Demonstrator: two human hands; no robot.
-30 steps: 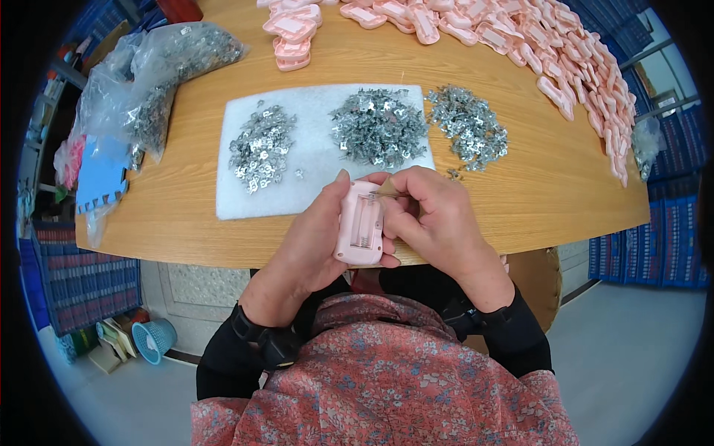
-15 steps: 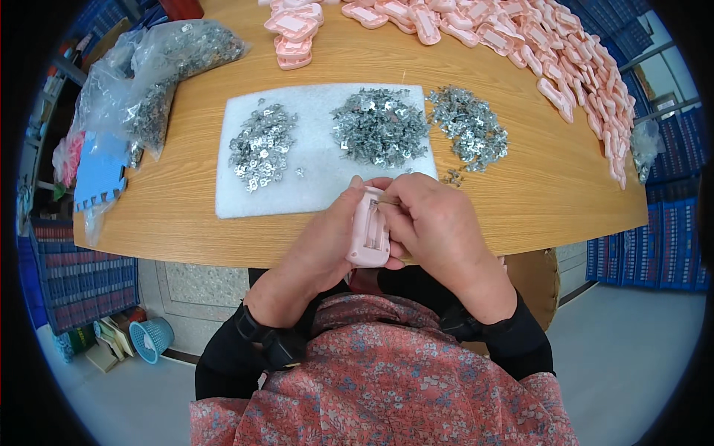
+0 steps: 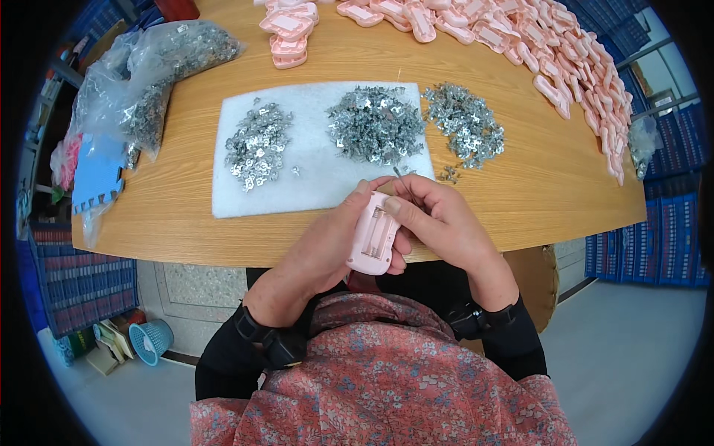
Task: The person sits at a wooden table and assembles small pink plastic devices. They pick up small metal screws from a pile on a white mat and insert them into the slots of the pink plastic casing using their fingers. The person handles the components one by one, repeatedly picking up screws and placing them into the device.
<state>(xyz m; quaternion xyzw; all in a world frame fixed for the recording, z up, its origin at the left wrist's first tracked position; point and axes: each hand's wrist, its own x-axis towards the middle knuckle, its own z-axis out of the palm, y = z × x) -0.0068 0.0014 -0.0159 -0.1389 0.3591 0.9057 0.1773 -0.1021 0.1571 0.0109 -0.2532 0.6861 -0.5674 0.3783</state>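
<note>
In front of my body, just over the table's near edge, my left hand [image 3: 321,241] is closed around a pale pink plastic housing [image 3: 364,256]. Its long battery compartment faces up, with metallic contacts visible at the ends. My right hand [image 3: 455,229] presses its thumb against the housing's upper right edge, and its lower fingers curl beneath. A thin dark metal tool [image 3: 402,179] sticks up from between the right fingers; its kind is unclear. Beyond the hands, a white foam sheet [image 3: 309,195] bears a left pile of metal contact plates [image 3: 258,145] and a denser pile of metal contacts [image 3: 375,125].
Another heap of metal contacts [image 3: 465,126] lies on the wooden table [image 3: 550,189], right of the foam. Many pink housings [image 3: 550,67] cover the far right, and a small stack [image 3: 288,37] stands at the back. Clear bags of metal parts [image 3: 149,82] sit at left.
My right hand has shifted from the compartment's upper end; its thumb now rests on the housing's edge and the tool points up and away. The housing has moved slightly nearer me.
</note>
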